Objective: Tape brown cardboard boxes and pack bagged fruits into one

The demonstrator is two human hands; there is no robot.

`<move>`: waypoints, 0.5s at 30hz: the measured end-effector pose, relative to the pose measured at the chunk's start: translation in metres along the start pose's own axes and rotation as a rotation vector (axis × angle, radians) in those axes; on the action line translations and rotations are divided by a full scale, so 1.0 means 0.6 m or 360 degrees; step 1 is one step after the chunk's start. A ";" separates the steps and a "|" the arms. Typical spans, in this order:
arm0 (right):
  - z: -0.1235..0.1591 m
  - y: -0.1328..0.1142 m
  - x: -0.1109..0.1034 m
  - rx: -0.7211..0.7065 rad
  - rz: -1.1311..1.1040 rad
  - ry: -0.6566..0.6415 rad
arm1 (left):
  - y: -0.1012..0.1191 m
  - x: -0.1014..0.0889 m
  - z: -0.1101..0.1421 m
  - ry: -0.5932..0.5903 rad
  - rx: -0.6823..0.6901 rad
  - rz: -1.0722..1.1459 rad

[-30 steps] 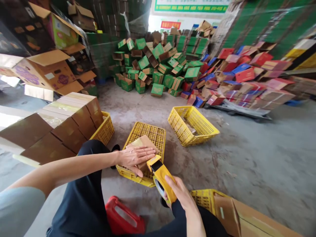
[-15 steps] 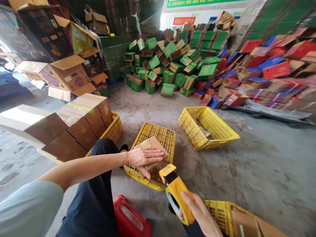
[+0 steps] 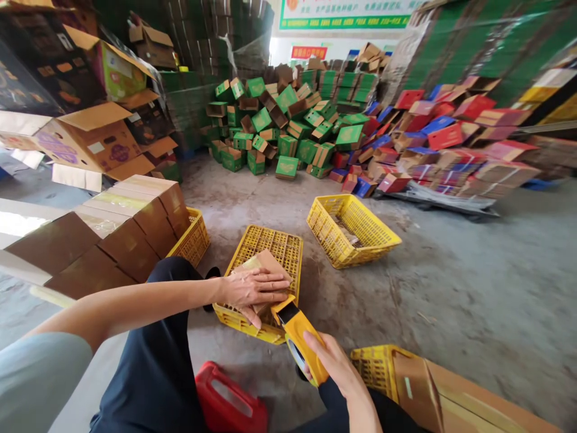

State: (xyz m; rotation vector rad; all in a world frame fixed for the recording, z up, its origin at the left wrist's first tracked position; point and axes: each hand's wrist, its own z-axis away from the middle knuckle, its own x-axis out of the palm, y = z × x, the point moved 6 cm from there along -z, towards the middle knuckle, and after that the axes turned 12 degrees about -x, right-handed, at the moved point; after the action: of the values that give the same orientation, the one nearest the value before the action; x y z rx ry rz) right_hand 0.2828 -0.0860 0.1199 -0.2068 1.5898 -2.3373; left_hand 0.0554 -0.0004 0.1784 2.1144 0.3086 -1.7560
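Note:
My left hand (image 3: 256,290) lies flat with fingers stretched out on a small brown cardboard box (image 3: 269,263). That box rests on an upturned yellow plastic crate (image 3: 288,240) between my knees. My right hand (image 3: 331,358) is wrapped round a yellow tape dispenser (image 3: 303,337) with a roll of tape in it. The dispenser's front end is at the near right edge of the box, close to my left fingertips; whether it touches the box I cannot tell.
Brown boxes (image 3: 130,240) fill a yellow crate on the left. Another yellow crate (image 3: 356,231) stands ahead to the right. Near my right leg is a crate (image 3: 376,370) with flattened cardboard (image 3: 455,391). A red plastic container (image 3: 229,400) lies below. Green boxes (image 3: 288,144) are heaped behind.
My right hand has brought the tape dispenser up to the box's near edge. The left hand stays on the box. The view has turned a little to the right.

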 end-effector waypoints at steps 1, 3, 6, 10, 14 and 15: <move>-0.001 0.004 -0.002 0.0009 0.0015 0.0002 | 0.000 0.001 -0.003 -0.0009 0.0028 0.0020; -0.004 0.011 -0.005 0.0022 0.0043 -0.0005 | -0.005 0.004 -0.006 -0.0027 0.0052 0.0065; -0.004 0.015 -0.010 0.0032 0.0032 -0.0006 | -0.022 0.009 -0.006 -0.0052 0.0005 0.0123; 0.009 0.009 -0.018 0.0032 -0.0046 0.0006 | -0.035 0.011 -0.003 -0.0057 -0.0029 0.0205; 0.041 0.018 -0.035 0.0066 -0.0098 0.0047 | -0.040 0.011 -0.002 -0.0079 -0.0063 0.0254; 0.050 0.024 -0.041 0.0092 -0.0085 0.0064 | -0.040 0.010 -0.002 -0.0082 -0.0074 0.0260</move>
State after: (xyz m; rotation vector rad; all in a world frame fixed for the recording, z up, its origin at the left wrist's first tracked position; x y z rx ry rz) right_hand 0.3171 -0.1094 0.1193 -0.1929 1.5506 -2.4392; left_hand 0.0480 0.0214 0.1690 1.9981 0.1561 -1.6898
